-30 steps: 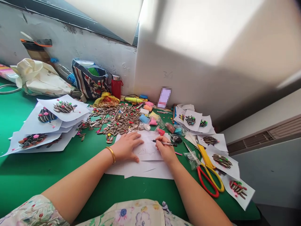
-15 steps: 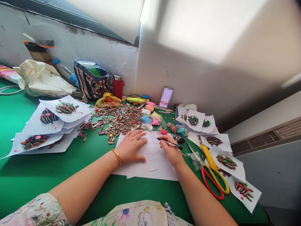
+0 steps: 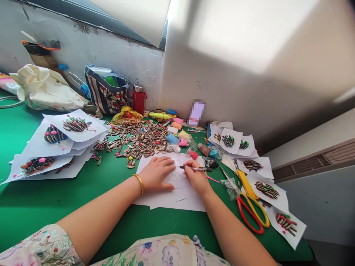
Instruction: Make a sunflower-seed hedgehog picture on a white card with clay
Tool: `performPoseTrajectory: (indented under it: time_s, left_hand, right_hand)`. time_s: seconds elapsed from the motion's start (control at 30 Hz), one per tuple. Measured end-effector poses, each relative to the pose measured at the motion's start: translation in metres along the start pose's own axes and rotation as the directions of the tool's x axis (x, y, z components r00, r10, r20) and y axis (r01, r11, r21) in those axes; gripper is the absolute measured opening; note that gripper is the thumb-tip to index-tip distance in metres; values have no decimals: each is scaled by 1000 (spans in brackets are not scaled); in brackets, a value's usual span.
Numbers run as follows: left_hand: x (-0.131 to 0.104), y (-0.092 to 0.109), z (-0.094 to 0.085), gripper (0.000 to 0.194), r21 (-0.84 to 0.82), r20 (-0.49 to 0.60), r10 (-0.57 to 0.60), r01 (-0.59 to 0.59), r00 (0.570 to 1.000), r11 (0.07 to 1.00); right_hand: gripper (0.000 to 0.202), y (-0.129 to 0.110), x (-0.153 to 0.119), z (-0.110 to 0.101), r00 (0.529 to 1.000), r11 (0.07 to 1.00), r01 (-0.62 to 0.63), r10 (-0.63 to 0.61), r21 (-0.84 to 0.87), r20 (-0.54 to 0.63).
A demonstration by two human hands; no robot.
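Observation:
My left hand (image 3: 159,173) lies flat with fingers spread on the left part of a white sheet of paper (image 3: 169,201). My right hand (image 3: 196,178) grips a black pen (image 3: 198,169) with its tip over the upper middle of the sheet. Between the hands, a thin outline drawing of an animal (image 3: 176,178) shows on the paper, partly hidden by my right hand. Another sheet lies beneath. Beyond my left hand spreads a heap of striped sunflower seeds (image 3: 146,136) with small coloured balls among them.
Papers with seed hedgehogs (image 3: 74,127) are piled at left, and more seed pictures (image 3: 266,190) lie at right. Scissors (image 3: 249,208) and a yellow cutter (image 3: 246,184) rest right of my right hand. Coloured clay packets (image 3: 181,138), a red bottle (image 3: 138,101) and bags (image 3: 107,92) stand behind.
My right hand with the pen has moved slightly left across the drawing, covering more of it. My left hand stays flat on the paper. The view has shifted a little.

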State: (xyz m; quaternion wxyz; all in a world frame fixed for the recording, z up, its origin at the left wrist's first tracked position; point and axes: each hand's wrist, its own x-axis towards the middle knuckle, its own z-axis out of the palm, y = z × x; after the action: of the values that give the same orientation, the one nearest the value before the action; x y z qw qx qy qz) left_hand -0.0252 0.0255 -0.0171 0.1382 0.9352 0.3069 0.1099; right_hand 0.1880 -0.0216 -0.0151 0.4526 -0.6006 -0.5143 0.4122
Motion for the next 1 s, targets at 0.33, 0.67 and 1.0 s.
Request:
performPoseTrajectory:
  time_s: [0.33, 0.67, 1.0]
  left_hand:
    - [1, -2, -2, 80, -40, 20, -19, 20, 1000, 999]
    - [2, -5, -2, 78, -47, 20, -10, 11, 1000, 999]
    - [2, -5, -1, 78, -49, 22, -13, 15, 1000, 999]
  right_hand:
    - [11, 0, -11, 6, 969, 948, 223, -191, -228, 156]
    - [11, 3, -10, 6, 971, 943, 217, -181, -253, 158]
    - [11, 5, -9, 8, 970, 932, 222, -182, -285, 160]
